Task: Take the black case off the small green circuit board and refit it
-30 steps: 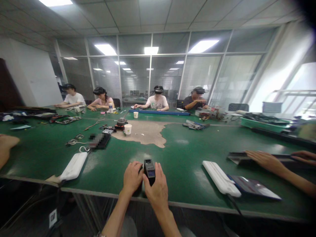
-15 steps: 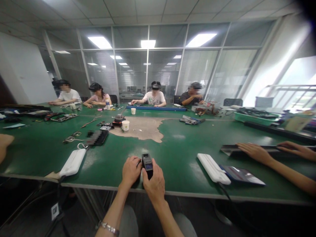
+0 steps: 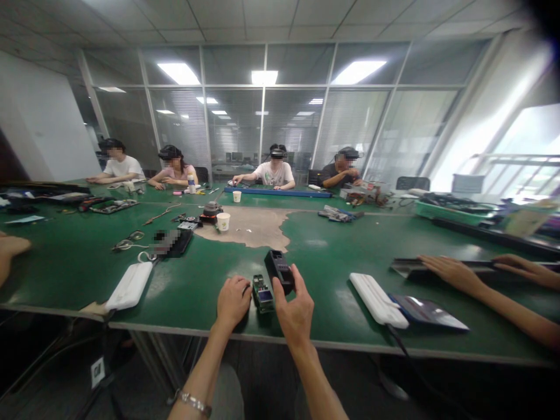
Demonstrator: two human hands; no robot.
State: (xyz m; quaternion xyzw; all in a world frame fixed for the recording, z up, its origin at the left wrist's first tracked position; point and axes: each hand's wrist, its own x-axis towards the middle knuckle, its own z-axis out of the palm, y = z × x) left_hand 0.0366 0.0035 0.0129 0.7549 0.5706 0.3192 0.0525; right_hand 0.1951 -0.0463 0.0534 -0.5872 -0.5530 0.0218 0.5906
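Observation:
My right hand (image 3: pixel 295 306) grips a black plastic device cover (image 3: pixel 276 265), tilted and raised above the table between thumb and fingers. Just below and left of it, a small green circuit board (image 3: pixel 263 296) with a dark bluish display lies bare on the green tabletop (image 3: pixel 324 297). My left hand (image 3: pixel 234 303) rests on the table close to the board's left side, fingers curled. Something dark shows at its fingertips, too hidden to name.
White oblong devices with cables lie left (image 3: pixel 130 286) and right (image 3: pixel 378 298), the right one beside a shiny dark pouch (image 3: pixel 429 312). A co-worker's hand (image 3: pixel 455 274) rests on a long black strip. Farther off stand a paper cup (image 3: pixel 223 222) and eyeglasses (image 3: pixel 128 240).
My right hand has lifted the black cover up and to the right, off the circuit board, which is now exposed. My left hand has stayed almost in place.

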